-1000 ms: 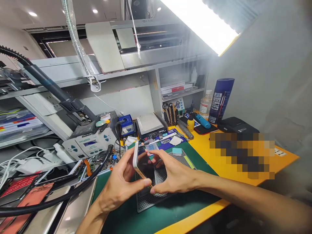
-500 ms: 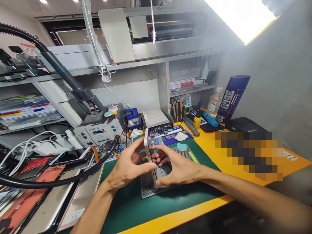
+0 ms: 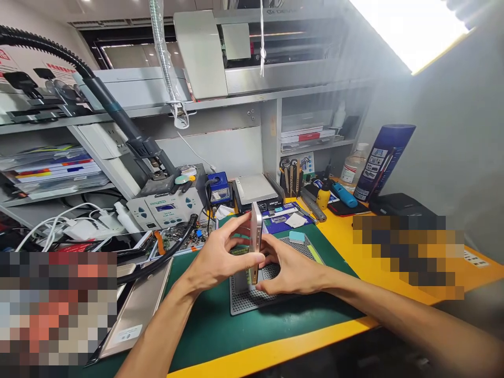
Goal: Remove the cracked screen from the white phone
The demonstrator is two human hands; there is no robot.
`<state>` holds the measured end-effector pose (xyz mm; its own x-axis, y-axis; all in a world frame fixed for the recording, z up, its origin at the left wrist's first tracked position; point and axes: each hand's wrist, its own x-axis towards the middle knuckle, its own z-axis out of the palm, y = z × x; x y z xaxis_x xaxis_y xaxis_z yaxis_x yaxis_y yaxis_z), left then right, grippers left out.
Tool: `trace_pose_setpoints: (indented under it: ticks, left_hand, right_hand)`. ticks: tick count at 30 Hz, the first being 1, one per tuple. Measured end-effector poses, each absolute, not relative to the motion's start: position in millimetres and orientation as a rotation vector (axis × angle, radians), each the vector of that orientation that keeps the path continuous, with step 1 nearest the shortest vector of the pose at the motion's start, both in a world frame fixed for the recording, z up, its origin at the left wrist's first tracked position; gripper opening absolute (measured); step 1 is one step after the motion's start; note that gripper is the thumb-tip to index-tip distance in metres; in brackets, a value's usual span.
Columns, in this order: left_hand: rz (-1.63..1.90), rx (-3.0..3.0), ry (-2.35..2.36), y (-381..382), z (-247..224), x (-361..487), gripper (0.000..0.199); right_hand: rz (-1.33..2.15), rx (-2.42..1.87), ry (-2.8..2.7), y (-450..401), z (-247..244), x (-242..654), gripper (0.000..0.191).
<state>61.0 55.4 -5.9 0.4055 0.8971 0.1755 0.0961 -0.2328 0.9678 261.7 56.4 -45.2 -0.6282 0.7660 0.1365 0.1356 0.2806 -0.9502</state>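
Note:
A smartphone point(image 3: 256, 231) stands nearly on end between my hands, its thin metal side edge toward me. My left hand point(image 3: 218, 257) is closed around it, the thumb across the near edge and the fingers on its left face. My right hand point(image 3: 297, 266) curves around the lower right, with thumb and fingers at the phone's lower part; its fingertips are partly hidden. Below lies a grey perforated pad point(image 3: 246, 305) on a green work mat point(image 3: 208, 336). Part of a dark flat piece point(image 3: 242, 283) shows under the phone on the left.
A light-blue block point(image 3: 296, 237) sits at the pad's back edge. Behind are a soldering station point(image 3: 165, 207), a tweezers holder point(image 3: 290, 176) and a yellow bottle point(image 3: 323, 198). A black hose point(image 3: 177, 247) crosses at left, above a gold tablet-like panel point(image 3: 136, 310).
The phone has turned to a more edge-on, upright pose and shifted slightly right in view. My left hand has moved along with it. The whole scene has slid right as the camera turned left.

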Motion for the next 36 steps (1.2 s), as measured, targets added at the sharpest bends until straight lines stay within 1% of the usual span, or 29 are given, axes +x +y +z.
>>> trace_pose_setpoints:
  ticks: [3, 14, 20, 23, 26, 31, 36]
  left_hand:
    - [0.972, 1.668, 0.894, 55, -5, 62, 0.078]
    - [1.014, 1.808, 0.981, 48, -3, 71, 0.079]
    - [1.048, 1.772, 0.980, 48, -8, 70, 0.081]
    - [1.069, 1.723, 0.982, 47, -10, 68, 0.081]
    - [1.065, 1.686, 1.000, 45, -12, 66, 0.076]
    - [1.084, 1.645, 1.010, 40, -11, 66, 0.069]
    - [1.082, 1.634, 1.023, 41, -17, 63, 0.078]
  right_hand:
    - [1.371, -0.842, -1.951, 55, -44, 261, 0.083]
    - [1.251, -0.848, -1.988, 53, -41, 262, 0.066]
    - [1.275, -0.837, -1.925, 51, -36, 258, 0.067]
    - [1.209, -0.794, -1.939, 52, -39, 257, 0.067]
    - [1.116, -0.755, -1.950, 54, -45, 257, 0.067]
    - [1.074, -0.798, -1.944, 56, -52, 258, 0.071]
    - [1.051, -0.787, -2.002, 57, -48, 262, 0.076]
